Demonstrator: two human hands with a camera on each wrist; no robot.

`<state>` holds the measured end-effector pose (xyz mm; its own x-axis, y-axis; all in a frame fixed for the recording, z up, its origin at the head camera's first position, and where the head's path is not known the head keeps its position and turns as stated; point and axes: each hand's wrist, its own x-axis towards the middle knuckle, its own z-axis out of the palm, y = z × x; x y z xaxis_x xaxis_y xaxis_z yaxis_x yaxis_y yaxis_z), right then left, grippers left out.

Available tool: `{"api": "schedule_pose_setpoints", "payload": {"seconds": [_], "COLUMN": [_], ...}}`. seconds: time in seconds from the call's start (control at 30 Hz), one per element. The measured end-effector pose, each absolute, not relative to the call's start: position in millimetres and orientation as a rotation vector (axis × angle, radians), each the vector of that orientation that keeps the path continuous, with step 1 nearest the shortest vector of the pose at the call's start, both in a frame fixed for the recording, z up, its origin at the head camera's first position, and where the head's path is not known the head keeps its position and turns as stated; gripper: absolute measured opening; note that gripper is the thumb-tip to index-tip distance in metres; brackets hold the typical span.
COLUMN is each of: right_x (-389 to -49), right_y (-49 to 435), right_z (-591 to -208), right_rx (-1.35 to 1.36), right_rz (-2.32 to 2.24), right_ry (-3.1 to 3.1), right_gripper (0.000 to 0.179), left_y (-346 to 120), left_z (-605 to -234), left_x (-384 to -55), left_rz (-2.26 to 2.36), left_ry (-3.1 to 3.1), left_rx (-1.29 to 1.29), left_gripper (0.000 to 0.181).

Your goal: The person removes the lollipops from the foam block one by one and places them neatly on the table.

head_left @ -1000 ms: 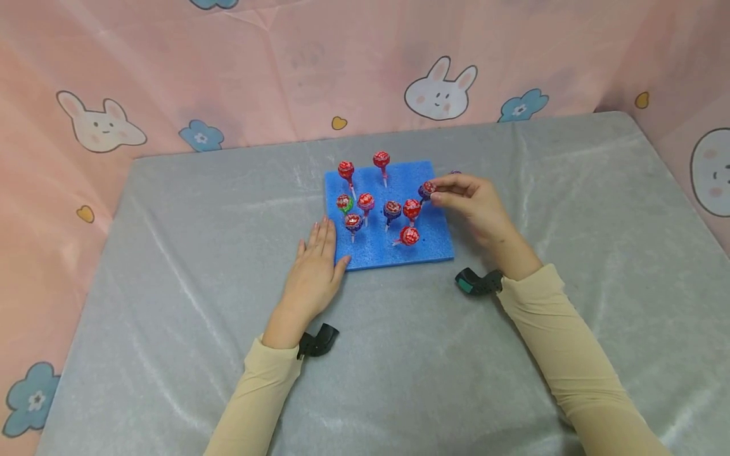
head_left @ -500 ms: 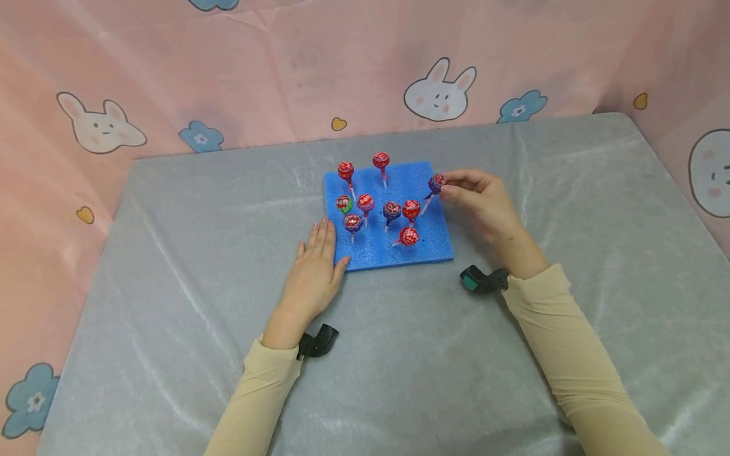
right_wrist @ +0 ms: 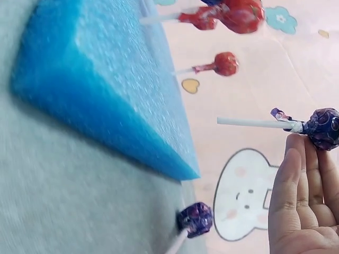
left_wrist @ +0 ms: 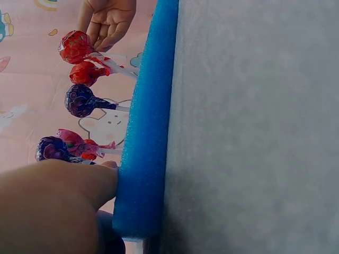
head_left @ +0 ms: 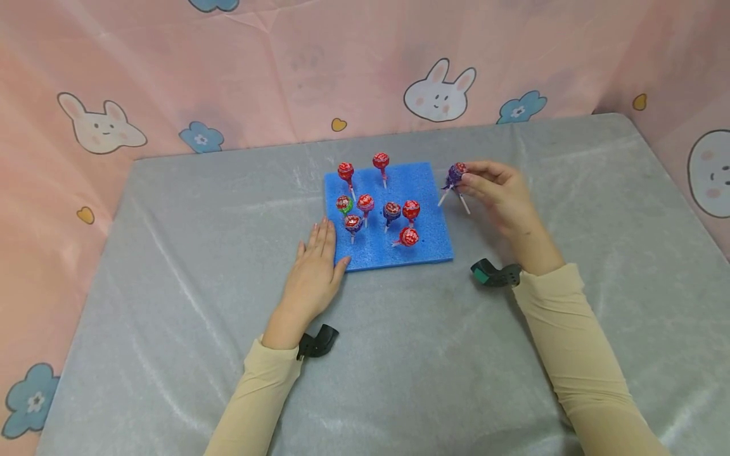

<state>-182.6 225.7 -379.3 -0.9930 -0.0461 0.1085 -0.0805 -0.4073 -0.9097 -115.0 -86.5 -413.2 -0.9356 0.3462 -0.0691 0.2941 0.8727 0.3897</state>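
Observation:
My right hand [head_left: 504, 196] pinches a purple-wrapped lollipop [right_wrist: 323, 129] by its head, just past the right edge of a blue foam board [head_left: 376, 253]. The white stick hangs free of the foam. Another purple lollipop [right_wrist: 196, 219] lies on the table close to the board, mostly hidden by the right hand in the head view. My left hand [head_left: 310, 282] rests with straight fingers along the board's left edge, thumb on its front corner. Upright in the foam are several lollipops, among them a red one [head_left: 381, 159], a green one [head_left: 344, 203] and a dark blue one [head_left: 391, 211].
A grey cloth covers the table [head_left: 388, 367]. Behind it hangs a pink curtain [head_left: 274, 69] printed with rabbits and flowers. One red lollipop [head_left: 409, 237] leans near the board's front right. Each wrist carries a black camera [head_left: 318, 342].
My right hand has drawn the purple lollipop up out of the foam and moved it right, past the board's edge. The left hand and the board have stayed put.

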Motion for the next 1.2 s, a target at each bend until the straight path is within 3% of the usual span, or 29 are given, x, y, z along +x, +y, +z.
{"api": "schedule_pose_setpoints", "payload": {"seconds": [1.2], "right_x": [-187.6], "right_y": [274.8], "right_z": [-387.7], "right_rx": [-0.099], "right_rz": [2.73], "right_ry": [-1.408], "right_gripper": [0.007], "left_y": [-85.3], "left_z": [-411.8], "left_x": [-114.9], "left_rz": [0.584], "left_ry": [2.906], "left_rx": [0.489], "left_gripper": [0.064]}}
